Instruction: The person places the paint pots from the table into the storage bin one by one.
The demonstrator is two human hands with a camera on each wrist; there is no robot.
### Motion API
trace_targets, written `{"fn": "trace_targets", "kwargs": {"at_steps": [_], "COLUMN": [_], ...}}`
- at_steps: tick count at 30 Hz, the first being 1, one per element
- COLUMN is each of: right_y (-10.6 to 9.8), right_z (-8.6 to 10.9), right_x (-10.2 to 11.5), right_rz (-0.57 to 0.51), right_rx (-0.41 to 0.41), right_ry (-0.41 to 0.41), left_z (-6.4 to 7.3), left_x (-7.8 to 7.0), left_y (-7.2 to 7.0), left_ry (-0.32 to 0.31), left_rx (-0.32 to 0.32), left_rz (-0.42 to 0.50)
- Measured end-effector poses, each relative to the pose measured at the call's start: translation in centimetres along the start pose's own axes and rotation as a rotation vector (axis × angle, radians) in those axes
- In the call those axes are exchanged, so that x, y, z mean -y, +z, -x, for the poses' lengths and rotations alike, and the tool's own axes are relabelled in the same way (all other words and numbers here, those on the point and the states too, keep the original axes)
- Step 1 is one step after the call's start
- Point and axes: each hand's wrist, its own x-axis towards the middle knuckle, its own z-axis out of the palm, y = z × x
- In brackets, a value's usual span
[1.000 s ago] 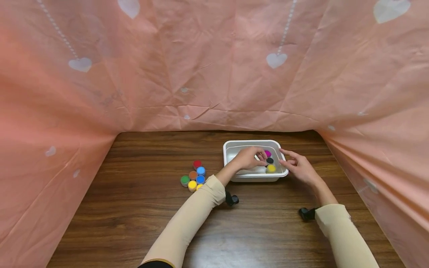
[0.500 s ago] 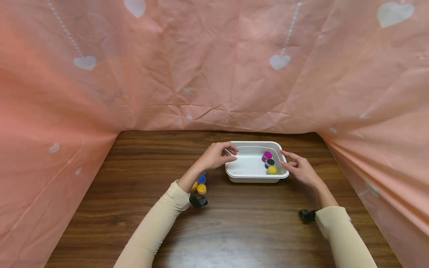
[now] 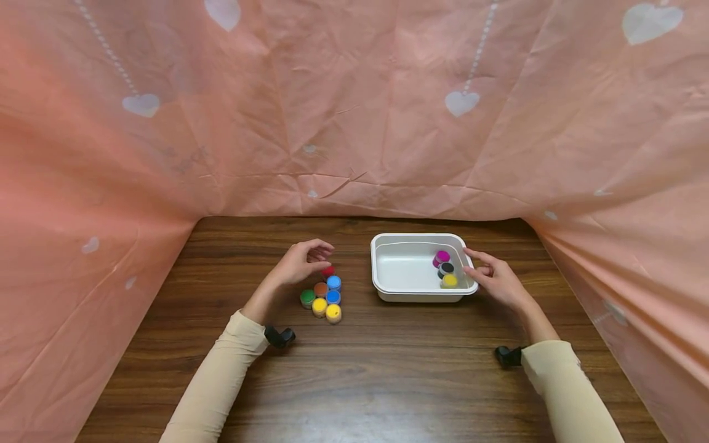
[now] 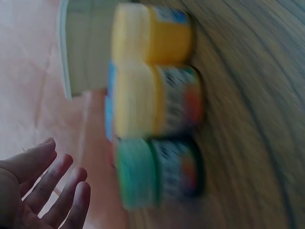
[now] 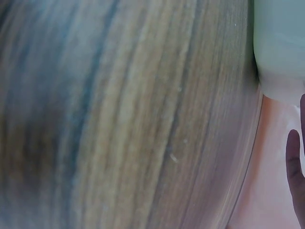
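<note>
My left hand (image 3: pixel 303 261) hovers with parted, gently bent fingers just above a red-lidded paint jar (image 3: pixel 328 271), holding nothing. That jar belongs to a cluster with light blue, blue, brown, green (image 3: pixel 307 298) and two yellow (image 3: pixel 319 307) lids. In the left wrist view, a green-lidded jar (image 4: pixel 159 174) and two yellow ones appear blurred beside my fingers. To the right stands a white plastic tray (image 3: pixel 423 298). Inside it, by the right wall, are magenta (image 3: pixel 441 257), black (image 3: pixel 445 269) and yellow (image 3: pixel 449 281) lidded jars. My right hand (image 3: pixel 496 280) touches the tray's right rim with extended fingers.
The jars and tray rest on a dark wood-grain table (image 3: pixel 388 369). A pink cloth with white hearts (image 3: pixel 354 123) hangs behind and along both sides. Each wrist carries a small black camera mount (image 3: pixel 279 337).
My left hand has come out of the tray and moved left to the loose jars. The three jars in the tray now show fully. My right hand has stayed at the rim.
</note>
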Motion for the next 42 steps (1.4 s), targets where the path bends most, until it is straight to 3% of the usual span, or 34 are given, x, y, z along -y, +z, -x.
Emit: {"fn": "trace_targets", "kwargs": {"at_steps": [7, 18, 28, 37, 42], "right_y": [0.1, 0.2, 0.1, 0.1, 0.0], "right_z": [-0.1, 0.3, 0.2, 0.0, 0.1], "right_x": [0.0, 0.4, 0.3, 0.1, 0.2], "right_rz": [-0.022, -0.049, -0.037, -0.063, -0.067], "right_rx": [0.007, -0.002, 0.001, 0.02, 0.013], "right_ry": [-0.004, 0.0, 0.009, -0.008, -0.001], "left_z": [0.6, 0.3, 0.1, 0.0, -0.1], "left_x": [2.2, 3.1, 3.4, 3.5, 3.6], "left_y": [-0.1, 0.2, 0.6, 0.8, 0.7], "left_ry": [-0.071, -0.098, -0.129, -0.074, -0.078], "left_rx": [0.073, 0.197, 0.215, 0.179, 0.153], "left_rz": [-0.024, -0.067, -0.102, -0.101, -0.104]}}
